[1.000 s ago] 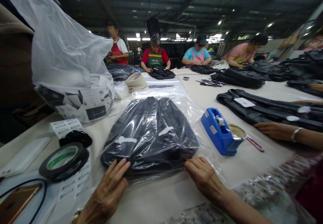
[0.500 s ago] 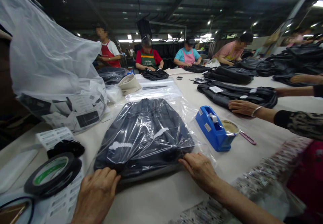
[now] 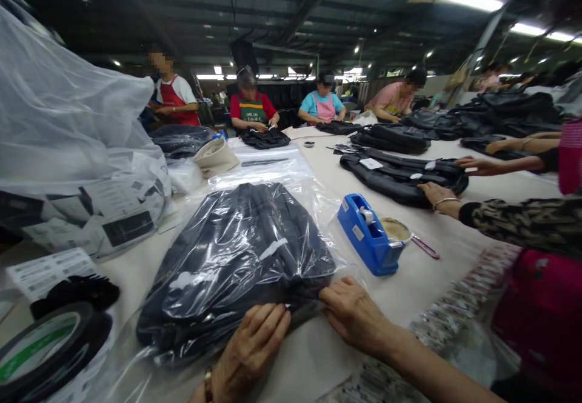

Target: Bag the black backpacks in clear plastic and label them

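Note:
A folded dark garment in a clear plastic bag (image 3: 236, 257) lies on the pale table (image 3: 436, 276) in front of me. My left hand (image 3: 250, 348) rests on the bag's near edge with the fingers stretched flat on the plastic. My right hand (image 3: 352, 315) presses on the bag's near right corner, fingers curled onto the plastic. The two hands are close together at the bag's open end.
A blue tape dispenser (image 3: 366, 233) stands right of the bag. A black tape roll (image 3: 40, 345) and barcode labels (image 3: 45, 269) lie at left, beside a large plastic sack of tags (image 3: 82, 166). A co-worker's arm (image 3: 500, 218) reaches to dark garments (image 3: 400, 176). Several people work at the far end.
My left hand has moved right along the bag's near edge, toward my right hand. The camera has turned slightly, and the co-worker's hand has shifted onto the dark garments.

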Available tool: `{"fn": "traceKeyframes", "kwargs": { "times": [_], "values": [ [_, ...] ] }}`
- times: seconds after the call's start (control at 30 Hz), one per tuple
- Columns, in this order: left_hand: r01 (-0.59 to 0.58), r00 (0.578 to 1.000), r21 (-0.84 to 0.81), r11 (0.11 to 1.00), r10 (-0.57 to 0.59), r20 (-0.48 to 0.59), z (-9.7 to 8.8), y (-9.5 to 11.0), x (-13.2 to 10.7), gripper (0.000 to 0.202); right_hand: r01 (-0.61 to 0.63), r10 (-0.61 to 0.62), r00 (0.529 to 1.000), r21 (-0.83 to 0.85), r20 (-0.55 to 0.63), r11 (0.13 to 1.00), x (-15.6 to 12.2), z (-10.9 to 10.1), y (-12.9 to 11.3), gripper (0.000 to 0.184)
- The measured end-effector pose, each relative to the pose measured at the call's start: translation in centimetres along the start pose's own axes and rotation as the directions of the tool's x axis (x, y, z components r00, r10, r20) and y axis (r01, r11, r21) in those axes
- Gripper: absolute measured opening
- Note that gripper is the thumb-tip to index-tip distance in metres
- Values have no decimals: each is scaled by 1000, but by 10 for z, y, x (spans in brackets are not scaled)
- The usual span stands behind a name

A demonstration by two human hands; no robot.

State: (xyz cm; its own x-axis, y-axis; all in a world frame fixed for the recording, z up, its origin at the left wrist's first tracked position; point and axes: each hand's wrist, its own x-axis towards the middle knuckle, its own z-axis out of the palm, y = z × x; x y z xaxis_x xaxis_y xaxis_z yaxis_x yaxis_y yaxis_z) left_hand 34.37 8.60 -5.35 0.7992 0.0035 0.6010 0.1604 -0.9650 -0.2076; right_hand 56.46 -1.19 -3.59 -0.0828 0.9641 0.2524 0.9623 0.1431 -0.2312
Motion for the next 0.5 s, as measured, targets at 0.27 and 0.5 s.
{"fn": "traceKeyframes", "kwargs": {
  "times": [0.27,0.5],
  "values": [
    [29,999,-81,996,-32,-37,-1,-4,-4,38,-44,40,998,81,52,996,-34,-40,60,17],
    [83,991,-116,990,-95,-99,7,0,-6,37,-323,348,930,187,-117,928,-33,-15,69,38]
  ]
}}
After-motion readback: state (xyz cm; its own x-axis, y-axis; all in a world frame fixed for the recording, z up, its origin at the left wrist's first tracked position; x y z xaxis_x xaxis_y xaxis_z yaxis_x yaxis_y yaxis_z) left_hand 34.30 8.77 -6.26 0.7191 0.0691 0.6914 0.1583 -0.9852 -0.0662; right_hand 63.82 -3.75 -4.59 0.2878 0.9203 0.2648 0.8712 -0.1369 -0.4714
